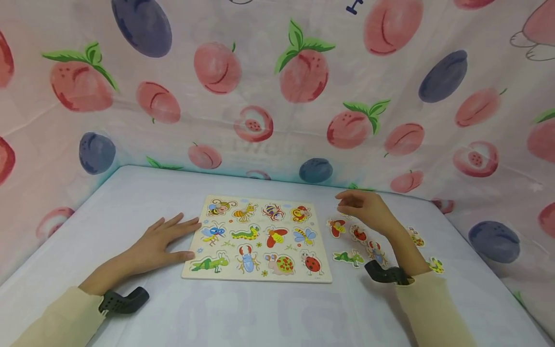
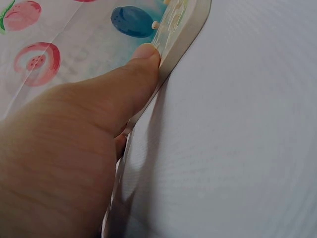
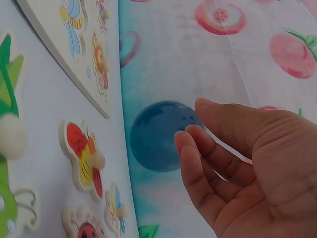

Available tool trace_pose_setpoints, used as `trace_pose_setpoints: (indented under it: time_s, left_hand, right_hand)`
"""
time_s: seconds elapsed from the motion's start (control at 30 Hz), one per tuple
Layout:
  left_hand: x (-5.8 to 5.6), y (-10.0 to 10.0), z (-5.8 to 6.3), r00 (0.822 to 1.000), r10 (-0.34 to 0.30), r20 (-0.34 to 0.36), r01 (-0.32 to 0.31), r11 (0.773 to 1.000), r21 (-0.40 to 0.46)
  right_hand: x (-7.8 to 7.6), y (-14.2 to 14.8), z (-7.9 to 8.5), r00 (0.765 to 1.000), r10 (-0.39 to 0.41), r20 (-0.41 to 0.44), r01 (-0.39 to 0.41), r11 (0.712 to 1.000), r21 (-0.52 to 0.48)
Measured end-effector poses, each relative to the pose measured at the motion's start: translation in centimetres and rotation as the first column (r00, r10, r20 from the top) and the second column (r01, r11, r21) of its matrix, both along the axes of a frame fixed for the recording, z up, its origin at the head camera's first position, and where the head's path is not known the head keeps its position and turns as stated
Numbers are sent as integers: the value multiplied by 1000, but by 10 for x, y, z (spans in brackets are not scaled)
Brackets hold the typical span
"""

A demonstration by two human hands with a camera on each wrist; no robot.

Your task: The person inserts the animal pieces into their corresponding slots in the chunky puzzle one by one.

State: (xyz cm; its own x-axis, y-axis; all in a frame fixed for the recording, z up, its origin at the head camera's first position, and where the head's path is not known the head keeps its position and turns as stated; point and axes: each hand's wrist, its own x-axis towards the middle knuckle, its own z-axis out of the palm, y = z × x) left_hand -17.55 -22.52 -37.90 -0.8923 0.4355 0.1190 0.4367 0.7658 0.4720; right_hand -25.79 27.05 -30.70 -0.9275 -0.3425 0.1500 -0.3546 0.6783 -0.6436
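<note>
Touching the left edge of the puzzle board [image 1: 263, 240], the left hand [image 1: 158, 246] spreads its fingers [image 1: 184, 229]; only the left wrist view shows the thumb lying on the rim and the board's thickness. The board lies flat on the worktop [image 1: 243, 313], left of the loose insect pieces. Above these hovers the right hand [image 1: 368, 209], fingers curved, and the right wrist view reveals a gap between thumb and fingertips, plus a pale knob [image 3: 98, 159] on the red-winged piece [image 3: 83, 148]. Behind the white worktop hangs a fruit-printed cloth [image 1: 264, 72]
</note>
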Motion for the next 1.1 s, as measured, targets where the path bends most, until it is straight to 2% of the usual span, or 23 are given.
trace_pose_setpoints:
  time_s: [0.3,0.53,0.87,1.1]
  left_hand:
    - [0,-1,-2,1000,0,1,0,1000,4]
    - [1,-1,-1,1000,4,8,-4,1000,-1]
    - [0,-1,-1,1000,5,-4,-5,1000,-2]
    - [0,0,-1,1000,-1,-6,1,1000,8]
  right_hand:
    - [7,21,2,999,-43,-11,43,998,41]
    - [11,35,0,994,-105,-42,107,992,64]
    - [4,43,-13,986,-166,-26,165,986,-5]
    - [-9,43,-28,983,-183,-2,183,983,-31]
